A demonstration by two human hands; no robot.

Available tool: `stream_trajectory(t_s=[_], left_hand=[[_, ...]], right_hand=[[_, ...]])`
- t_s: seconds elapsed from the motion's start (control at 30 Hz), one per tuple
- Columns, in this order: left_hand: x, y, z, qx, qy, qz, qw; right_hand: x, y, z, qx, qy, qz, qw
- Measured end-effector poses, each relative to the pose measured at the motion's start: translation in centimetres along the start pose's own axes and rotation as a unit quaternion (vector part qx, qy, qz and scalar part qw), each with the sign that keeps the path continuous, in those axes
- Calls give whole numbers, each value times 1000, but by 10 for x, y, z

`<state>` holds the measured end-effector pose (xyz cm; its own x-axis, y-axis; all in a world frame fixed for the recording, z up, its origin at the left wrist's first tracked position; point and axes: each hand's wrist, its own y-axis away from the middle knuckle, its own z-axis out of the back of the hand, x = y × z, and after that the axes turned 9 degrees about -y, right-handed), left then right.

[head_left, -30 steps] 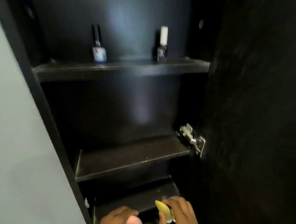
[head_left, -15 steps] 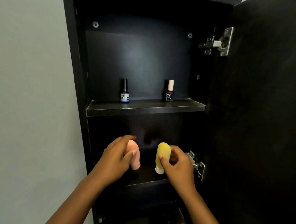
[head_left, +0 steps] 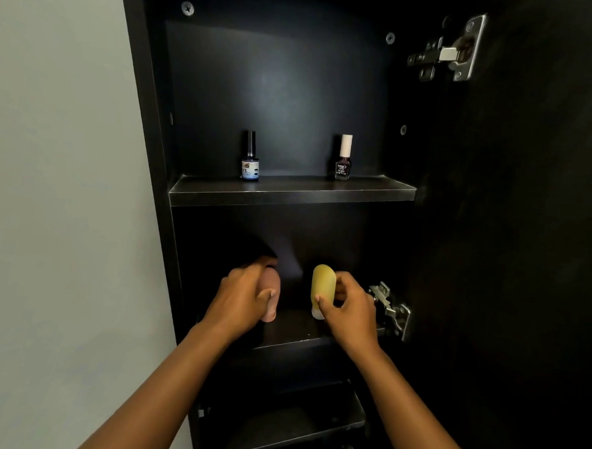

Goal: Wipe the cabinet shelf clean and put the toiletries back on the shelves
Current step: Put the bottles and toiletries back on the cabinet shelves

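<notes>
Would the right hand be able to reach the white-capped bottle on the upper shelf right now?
Probably not yet: the right hand grips the yellow bottle on the middle shelf. Once it lets go, the way up to the white-capped bottle looks open.

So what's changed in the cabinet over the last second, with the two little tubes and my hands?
Both hands came up from the bottom shelf to the middle shelf. The left hand carried the pink tube, the right hand the yellow tube; both tubes now stand cap-down there, still gripped. The two nail polish bottles on the upper shelf stayed put.
</notes>
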<state>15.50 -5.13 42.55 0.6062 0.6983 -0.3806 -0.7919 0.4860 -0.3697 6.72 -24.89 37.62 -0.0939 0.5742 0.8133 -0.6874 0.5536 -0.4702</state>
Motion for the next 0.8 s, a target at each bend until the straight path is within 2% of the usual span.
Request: stream_trajectory(t_s=[0.23,0.33,0.4,0.5,0.57,0.67,0.8], left_hand=[[8,5,-18,-39,-7,9,999],[6,19,-16,-69,38,26,997],[-1,36,-16,-148,55,27,987],[-18,74,-24,-294,84,-12,952],[-24,102,-42,-325,127,-52,936],[-18,144,-95,-243,188,-81,948],[3,195,-186,-86,168,-55,981]], right_hand=[[-7,5,-2,11,-22,-16,1000],[-13,18,1,2,-46,-12,999],[-15,34,8,-48,-32,11,998],[-13,77,22,-158,-45,48,985],[-18,109,27,-178,-53,50,981],[-54,157,22,-123,-80,-26,989],[-137,210,2,-4,-73,-232,970]])
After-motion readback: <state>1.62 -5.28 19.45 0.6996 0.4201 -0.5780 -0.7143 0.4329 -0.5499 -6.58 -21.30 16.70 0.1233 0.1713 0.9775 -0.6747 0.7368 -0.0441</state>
